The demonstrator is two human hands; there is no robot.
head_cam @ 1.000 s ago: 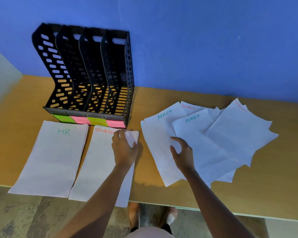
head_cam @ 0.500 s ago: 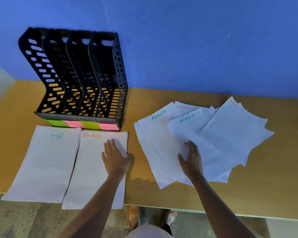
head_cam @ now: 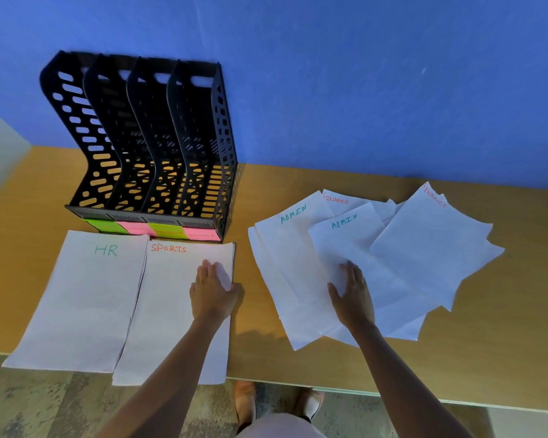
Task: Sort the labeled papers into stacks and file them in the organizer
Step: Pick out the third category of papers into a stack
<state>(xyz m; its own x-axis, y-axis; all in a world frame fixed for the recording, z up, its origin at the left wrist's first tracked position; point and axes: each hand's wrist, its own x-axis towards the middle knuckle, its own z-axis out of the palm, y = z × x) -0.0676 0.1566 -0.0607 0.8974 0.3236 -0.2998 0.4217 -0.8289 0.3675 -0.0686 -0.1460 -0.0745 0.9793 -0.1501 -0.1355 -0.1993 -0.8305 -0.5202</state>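
Observation:
A black slotted organizer (head_cam: 146, 143) stands at the back left, with green and pink sticky labels (head_cam: 152, 230) along its front. In front of it lie two neat white stacks, HR (head_cam: 86, 298) and SPORTS (head_cam: 168, 311). My left hand (head_cam: 212, 289) rests flat on the right side of the SPORTS stack, fingers straight. To the right spreads a loose fan of sheets (head_cam: 424, 248) marked ADMIN and FINANCE. My right hand (head_cam: 351, 295) presses flat on the front ADMIN sheet (head_cam: 348, 245).
The wooden table (head_cam: 519, 311) runs along a blue wall (head_cam: 361, 90). Both neat stacks overhang the table's front edge (head_cam: 393, 395). Below it are the floor and my shoes (head_cam: 247, 403).
My left hand let go of the SPORTS sheet's corner and now lies flat on the stack. My right hand slid onto the front ADMIN sheet and flattened.

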